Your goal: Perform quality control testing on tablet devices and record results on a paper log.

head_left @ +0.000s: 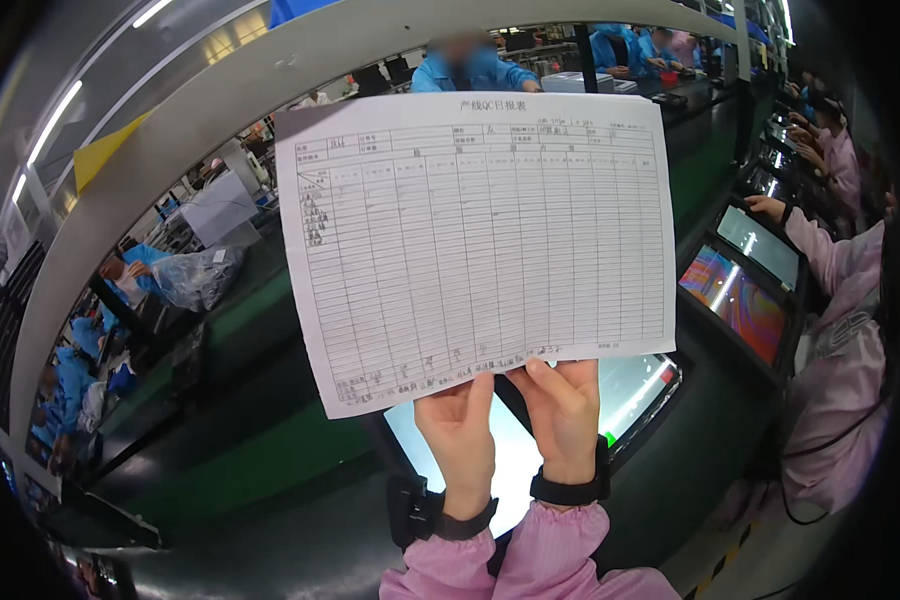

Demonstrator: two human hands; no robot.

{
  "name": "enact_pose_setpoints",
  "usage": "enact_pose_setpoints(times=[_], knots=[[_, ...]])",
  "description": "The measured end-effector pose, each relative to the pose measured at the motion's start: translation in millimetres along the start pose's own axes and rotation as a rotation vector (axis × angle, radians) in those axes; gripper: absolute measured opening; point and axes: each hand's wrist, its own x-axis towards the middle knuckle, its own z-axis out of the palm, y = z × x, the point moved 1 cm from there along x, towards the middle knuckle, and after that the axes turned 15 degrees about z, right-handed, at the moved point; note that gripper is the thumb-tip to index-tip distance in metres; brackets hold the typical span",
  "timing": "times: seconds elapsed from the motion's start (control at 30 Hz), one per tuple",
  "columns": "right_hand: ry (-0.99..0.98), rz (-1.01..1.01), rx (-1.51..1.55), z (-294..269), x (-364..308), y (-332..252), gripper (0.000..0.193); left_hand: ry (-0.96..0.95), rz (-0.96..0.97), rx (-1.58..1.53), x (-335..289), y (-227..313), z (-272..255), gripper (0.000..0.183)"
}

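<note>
A white paper form, printed with a table grid and bearing some handwriting, stands raised in front of me. My left hand grips its lower edge, thumb on the near face and fingers hidden behind. Just to the right, my right hand pinches the same edge in the same way. Black straps circle both wrists, below which pink sleeves show. Behind and below the form, a lit white screen lies on the bench, partly covered by my hands. Another lit screen sits to its right.
The dark green bench runs off to the left. At right, a tablet with a colourful display lies beside a pale-screened one, near a pink-sleeved co-worker's hand. People in blue work farther off; one handles a clear plastic bag.
</note>
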Motion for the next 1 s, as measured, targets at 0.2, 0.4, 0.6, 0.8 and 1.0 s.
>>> enact_pose_setpoints(times=[0.2,0.4,0.6,0.8,1.0], knots=[[-0.006,-0.003,-0.005,3.5,-1.0,-3.3,0.055,0.140,-0.061,-0.300,1.3,3.4,1.1,0.041],[-0.035,-0.007,-0.016,1.2,-2.9,-1.4,0.054,0.090,-0.021,-0.138,-0.8,2.8,-2.0,0.043],[-0.031,-0.024,0.006,5.7,-6.9,-0.4,0.051,0.050,0.014,-0.048,-1.5,5.1,-1.2,0.048],[-0.068,-0.059,0.030,3.7,0.7,-6.5,0.046,-0.004,-0.042,-0.193,7.2,11.1,-0.8,0.057],[-0.102,-0.038,0.038,-0.1,-2.6,-7.8,0.046,0.069,-0.042,-0.199,4.7,12.2,4.6,0.050]])
